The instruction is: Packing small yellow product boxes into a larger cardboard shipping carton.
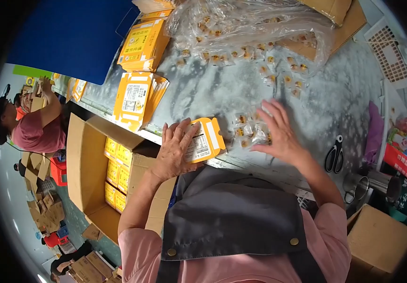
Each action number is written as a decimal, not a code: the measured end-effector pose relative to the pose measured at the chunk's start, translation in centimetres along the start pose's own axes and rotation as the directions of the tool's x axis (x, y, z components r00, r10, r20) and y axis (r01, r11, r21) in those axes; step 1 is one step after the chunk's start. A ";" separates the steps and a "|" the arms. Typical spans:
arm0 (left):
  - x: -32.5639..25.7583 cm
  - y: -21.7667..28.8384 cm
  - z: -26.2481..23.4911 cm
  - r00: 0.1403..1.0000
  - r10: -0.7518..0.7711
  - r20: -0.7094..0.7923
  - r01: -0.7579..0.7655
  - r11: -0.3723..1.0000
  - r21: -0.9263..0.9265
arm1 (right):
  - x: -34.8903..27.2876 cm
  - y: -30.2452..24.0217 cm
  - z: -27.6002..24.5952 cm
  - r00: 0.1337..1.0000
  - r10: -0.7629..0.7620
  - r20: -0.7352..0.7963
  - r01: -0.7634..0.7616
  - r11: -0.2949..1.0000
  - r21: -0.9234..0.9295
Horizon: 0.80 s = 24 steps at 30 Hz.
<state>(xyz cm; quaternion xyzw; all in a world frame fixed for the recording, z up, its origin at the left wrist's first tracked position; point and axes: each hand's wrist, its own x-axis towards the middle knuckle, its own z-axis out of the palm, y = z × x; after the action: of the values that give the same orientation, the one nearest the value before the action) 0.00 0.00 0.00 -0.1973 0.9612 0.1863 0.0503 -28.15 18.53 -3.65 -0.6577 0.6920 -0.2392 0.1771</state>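
Observation:
My left hand (pixel 173 150) is closed on a small yellow-and-white carton (pixel 203 144) at the near edge of the table. The carton lies tilted, its flap end pointing right toward a cluster of small clear sachets (pixel 245 129). Over the right side of that cluster is my right hand (pixel 284 141), its fingers spread and thumb apart. The fingertips are at the sachets; whether they touch any is hard to make out. More loose sachets (pixel 293 85) are scattered farther back.
Stacks of flat yellow cartons (pixel 135 101) stand at left. A cardboard box (pixel 83 165) below holds filled cartons (pixel 117 172). A clear plastic bag (pixel 255 28) of sachets lies at the back. Scissors (pixel 334 154) and metal cups (pixel 383 185) are right. A co-worker (pixel 38 122) works at far left.

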 end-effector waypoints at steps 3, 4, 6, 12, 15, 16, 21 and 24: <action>0.9 0.3 0.1 0.998 0.017 -0.059 -0.017 1.000 0.005 | -0.8 1.0 -0.6 0.996 0.087 -0.013 -0.088 0.993 -0.074; 1.4 0.6 0.2 0.997 0.043 -0.062 -0.043 0.999 0.004 | -0.6 1.3 -0.1 0.999 0.034 0.012 -0.033 0.994 -0.105; 2.7 1.1 0.3 0.994 0.092 -0.063 -0.091 0.996 0.010 | 0.2 1.5 1.9 0.998 -0.066 0.023 0.069 0.990 -0.123; 4.2 2.1 1.1 0.989 0.125 -0.082 -0.126 0.992 0.002 | 1.9 -0.4 3.4 0.996 -0.086 -0.010 0.085 0.996 -0.039; 4.0 1.8 1.5 0.989 0.103 -0.106 -0.106 0.994 -0.024 | 0.9 -1.0 0.8 0.999 0.007 -0.041 -0.011 0.995 -0.095; 4.0 1.8 1.6 0.986 0.106 -0.130 -0.114 0.992 -0.057 | 0.5 -0.8 0.2 0.995 0.103 0.000 -0.102 0.994 -0.037; 4.7 2.4 1.8 0.981 0.127 -0.145 -0.139 0.988 -0.075 | 1.7 -0.8 2.8 0.984 0.172 -0.037 -0.158 0.958 0.238; 4.6 2.5 1.9 0.979 0.110 -0.174 -0.126 0.988 -0.087 | 3.1 -1.2 2.7 0.981 0.176 0.082 -0.194 0.901 0.389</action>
<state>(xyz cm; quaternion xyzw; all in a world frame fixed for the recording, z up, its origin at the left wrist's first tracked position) -5.14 1.21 -1.67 -0.1570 0.9618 0.2183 -0.0520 -25.89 15.20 -4.97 -0.5451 0.6845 -0.3413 0.3433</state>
